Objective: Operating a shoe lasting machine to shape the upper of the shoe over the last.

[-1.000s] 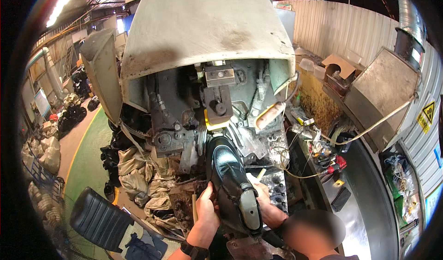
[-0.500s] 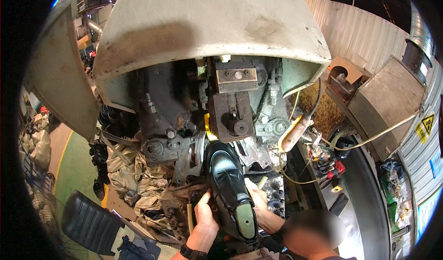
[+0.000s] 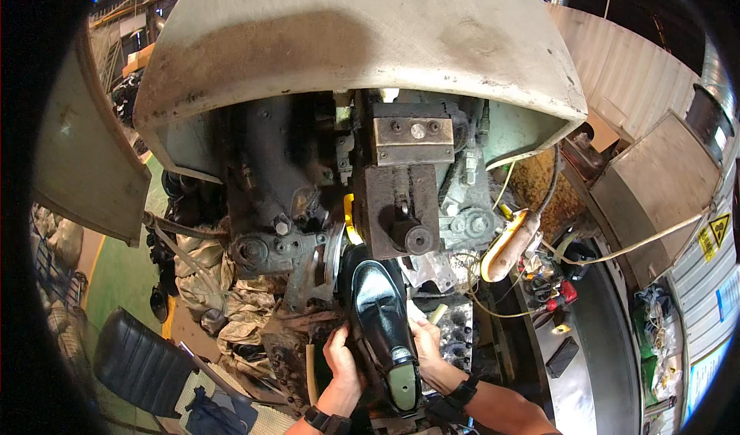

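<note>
The view sits closer under the pale, grimy machine hood (image 3: 347,42) than a second ago, and the glossy black leather shoe (image 3: 381,319) has moved up, its toe now just below the dark steel press block (image 3: 401,204). The left hand (image 3: 343,358) clasps the shoe's left flank; the right hand (image 3: 426,342) closes on its right side, the green heel end between the wrists. A grey metal tray (image 3: 455,335) lies partly hidden behind the right hand, contents unclear.
</note>
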`<state>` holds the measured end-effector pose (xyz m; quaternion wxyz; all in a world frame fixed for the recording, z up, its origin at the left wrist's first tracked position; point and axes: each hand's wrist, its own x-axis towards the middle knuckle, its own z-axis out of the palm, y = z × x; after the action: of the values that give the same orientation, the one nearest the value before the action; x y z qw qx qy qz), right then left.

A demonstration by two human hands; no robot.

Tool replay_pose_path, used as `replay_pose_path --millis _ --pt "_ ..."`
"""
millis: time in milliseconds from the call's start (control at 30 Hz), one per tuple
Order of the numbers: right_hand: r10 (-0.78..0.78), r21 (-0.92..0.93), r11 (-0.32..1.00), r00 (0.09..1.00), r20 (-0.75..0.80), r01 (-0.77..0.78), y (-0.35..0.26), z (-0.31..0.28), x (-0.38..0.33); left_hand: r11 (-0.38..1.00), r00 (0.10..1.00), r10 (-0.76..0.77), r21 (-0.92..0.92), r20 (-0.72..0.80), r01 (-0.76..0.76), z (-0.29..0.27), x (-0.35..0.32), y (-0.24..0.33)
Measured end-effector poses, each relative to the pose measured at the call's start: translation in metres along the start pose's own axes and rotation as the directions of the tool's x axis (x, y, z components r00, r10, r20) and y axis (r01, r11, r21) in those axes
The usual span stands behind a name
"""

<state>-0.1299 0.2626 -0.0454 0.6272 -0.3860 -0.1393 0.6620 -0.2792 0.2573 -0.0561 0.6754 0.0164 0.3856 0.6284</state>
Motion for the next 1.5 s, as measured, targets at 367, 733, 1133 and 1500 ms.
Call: replay_pose_path --millis 367,733,1133,1500 --pt "-0.001 0.075 0.997 0.999 0.054 -0.003 0.008 -0.007 0.016 0.94 0.971 0.241 0.246 0.003 -0.234 -0.007 0.009 -0.009" --pt "0.035 0.097 0.995 0.999 -0.001 -0.035 0.001 0.006 0.003 0.985 0.994 0.107 0.131 0.037 -0.111 0.003 -0.001 -0.002" --pt "0.085 -0.629 0.775 0.996 0.011 -0.06 -0.079 -0.174 -0.031 0.76 0.711 0.599 0.542 -0.369 -0.358 -0.252 0.044 0.08" --pt "0.162 -0.308 0.843 0.753 -0.637 -0.441 -0.039 -0.378 -0.111 0.834 0.736 -0.095 0.35 -0.671 0.427 -0.387 0.091 -0.026"
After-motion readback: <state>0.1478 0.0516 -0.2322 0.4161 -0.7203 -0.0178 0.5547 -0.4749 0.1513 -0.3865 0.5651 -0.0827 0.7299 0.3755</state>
